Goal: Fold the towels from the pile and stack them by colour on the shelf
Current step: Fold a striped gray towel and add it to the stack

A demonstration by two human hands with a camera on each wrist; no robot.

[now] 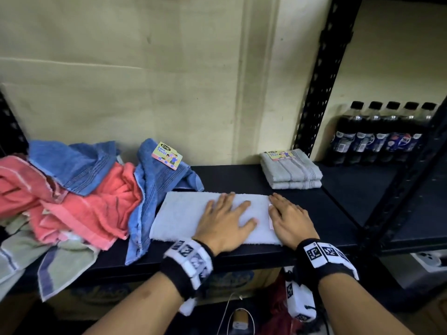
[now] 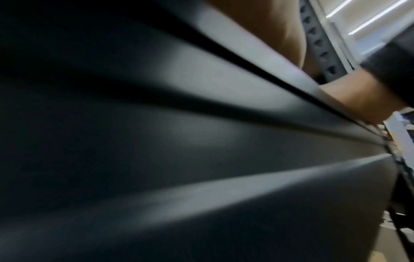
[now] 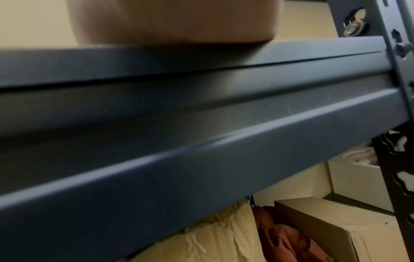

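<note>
A pale grey towel (image 1: 179, 213), folded into a long rectangle, lies flat on the black shelf (image 1: 242, 175). My left hand (image 1: 229, 210) rests flat on its middle with the fingers spread. My right hand (image 1: 283, 211) lies on the towel's right edge, over a pink label, fingers fairly straight. The unfolded pile at the left holds a coral towel (image 1: 101, 201), blue towels (image 1: 77, 163) and a green towel (image 1: 65, 262). Two folded grey towels (image 1: 291, 170) are stacked at the back right. Both wrist views show only the shelf's front beam (image 3: 201, 106) and the heel of a hand (image 3: 96, 21).
A row of dark soda bottles (image 1: 382, 136) stands on the neighbouring shelf to the right, past a black upright post (image 1: 321, 81). Bare shelf lies between the flat towel and the grey stack. Below the shelf are a cardboard box (image 3: 325, 221) and cloth.
</note>
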